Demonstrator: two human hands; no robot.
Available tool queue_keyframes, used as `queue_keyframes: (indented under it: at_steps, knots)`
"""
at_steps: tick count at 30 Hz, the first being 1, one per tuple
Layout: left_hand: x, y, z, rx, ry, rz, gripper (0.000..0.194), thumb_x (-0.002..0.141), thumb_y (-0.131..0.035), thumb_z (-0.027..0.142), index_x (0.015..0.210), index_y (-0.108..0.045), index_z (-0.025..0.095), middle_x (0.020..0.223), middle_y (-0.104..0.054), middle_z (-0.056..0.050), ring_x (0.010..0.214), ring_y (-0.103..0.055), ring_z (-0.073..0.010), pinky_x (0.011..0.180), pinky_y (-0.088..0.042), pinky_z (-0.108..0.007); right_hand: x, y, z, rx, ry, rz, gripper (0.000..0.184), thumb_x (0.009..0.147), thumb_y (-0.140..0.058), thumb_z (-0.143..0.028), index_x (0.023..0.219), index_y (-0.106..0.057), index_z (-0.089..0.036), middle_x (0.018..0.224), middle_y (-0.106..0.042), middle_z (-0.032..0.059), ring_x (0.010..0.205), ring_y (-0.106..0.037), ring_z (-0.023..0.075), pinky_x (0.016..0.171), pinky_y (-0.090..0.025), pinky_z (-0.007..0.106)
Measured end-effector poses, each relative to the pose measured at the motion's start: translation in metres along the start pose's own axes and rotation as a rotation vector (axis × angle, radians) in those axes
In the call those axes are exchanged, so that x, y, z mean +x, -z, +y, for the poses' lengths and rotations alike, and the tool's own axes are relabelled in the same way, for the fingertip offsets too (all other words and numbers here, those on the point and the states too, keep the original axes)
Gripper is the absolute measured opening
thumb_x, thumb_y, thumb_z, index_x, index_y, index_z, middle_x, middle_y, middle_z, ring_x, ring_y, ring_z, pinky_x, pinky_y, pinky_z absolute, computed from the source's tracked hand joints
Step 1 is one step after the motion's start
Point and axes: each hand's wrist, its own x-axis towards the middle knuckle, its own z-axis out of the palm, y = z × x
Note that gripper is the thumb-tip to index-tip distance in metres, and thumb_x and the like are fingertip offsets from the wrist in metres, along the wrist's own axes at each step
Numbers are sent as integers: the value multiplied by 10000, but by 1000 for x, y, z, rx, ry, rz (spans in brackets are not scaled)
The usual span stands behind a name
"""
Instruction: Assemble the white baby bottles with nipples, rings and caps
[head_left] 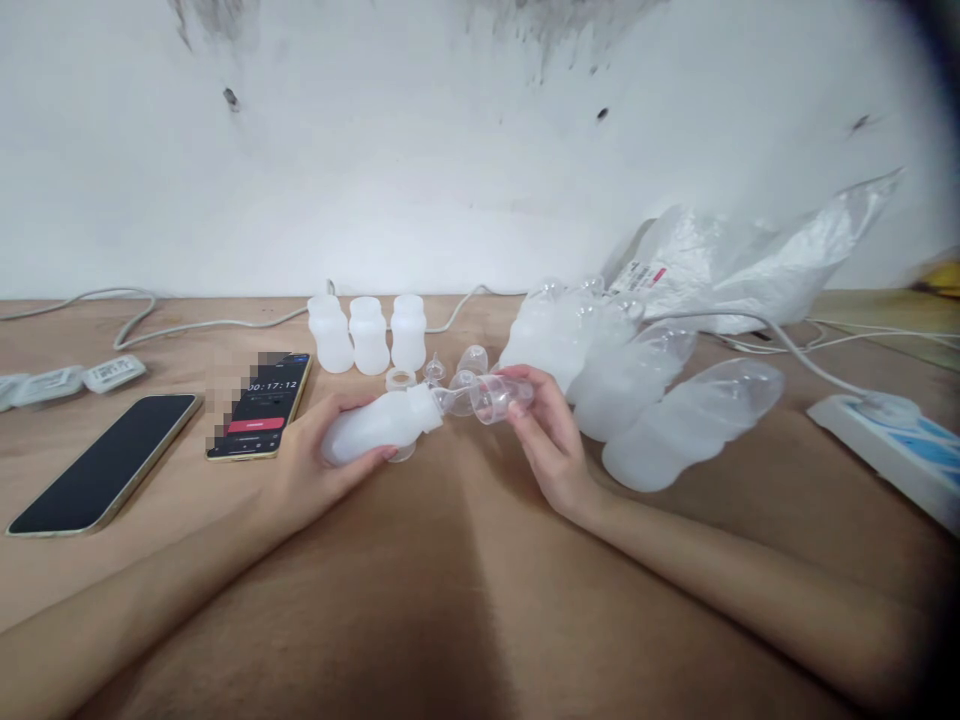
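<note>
My left hand [311, 455] is wrapped round a frosted white baby bottle [367, 430], tilted sideways with its neck to the right. At its mouth shows a clear teat [452, 399]. My right hand [553, 445] pinches a clear bottle cap [495, 400], its open end facing the teat; whether the two touch I cannot tell. Just behind lie a loose collar ring [401, 379], a small teat [433, 369] and another clear cap [474, 357]. Part of a round clear piece [403, 454] shows beneath the held bottle.
Three uncapped bottles [370, 335] stand at the back. Several capped bottles [694, 425] lie or lean on the right, before a plastic bag [735, 265]. A power strip [885, 440] sits far right. Two phones [105, 465] and white packets [112, 372] are on the left. Cables run along the wall.
</note>
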Motion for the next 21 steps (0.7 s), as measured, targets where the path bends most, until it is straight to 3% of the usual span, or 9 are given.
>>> queue_keyframes:
  at_steps: [11,21]
  knots:
    - [0,0,0,8,5,-6,386,698,-627,399,1018,-517,213,927,-632,-28,793,-599,-196,664,-477,-291,-2,1,-6,-55,26,-65,263,857,-439,-356,1103,-433,-264,1086,-494,55,856,-541,181,798,-452,391]
    - [0,2,4,46,-29,-49,370,697,-629,407,992,-510,218,870,-627,-17,729,-595,-184,614,-468,-272,-2,0,-10,-78,29,-125,263,859,-431,-336,1113,-416,-267,1132,-476,70,990,-511,214,829,-461,402]
